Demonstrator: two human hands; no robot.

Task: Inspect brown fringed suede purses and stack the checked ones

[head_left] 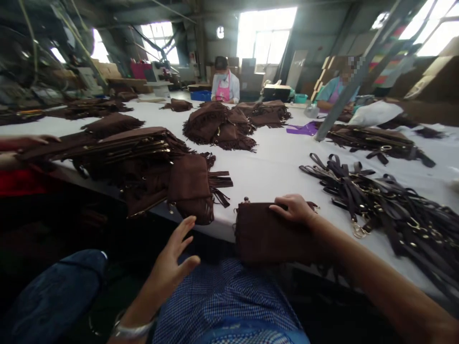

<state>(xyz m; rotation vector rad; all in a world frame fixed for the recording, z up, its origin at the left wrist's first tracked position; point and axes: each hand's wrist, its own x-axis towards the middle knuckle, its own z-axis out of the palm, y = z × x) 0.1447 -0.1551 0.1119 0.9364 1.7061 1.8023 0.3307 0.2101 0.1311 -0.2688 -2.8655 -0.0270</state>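
My right hand (294, 209) grasping brown suede bag (267, 234) at table edge (272, 174), over lap. Left hand (172, 260) released, fingers spread, empty. I'd bring left under bag, support hanging half, avoid snagging fringe.

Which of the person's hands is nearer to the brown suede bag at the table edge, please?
The right hand: it rests on the top edge of the brown suede bag. The left hand hovers open to the bag's left, not touching it.

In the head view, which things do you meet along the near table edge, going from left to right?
Stack of brown bags → left hand, open and holding nothing → brown bag under the right hand → pile of straps.
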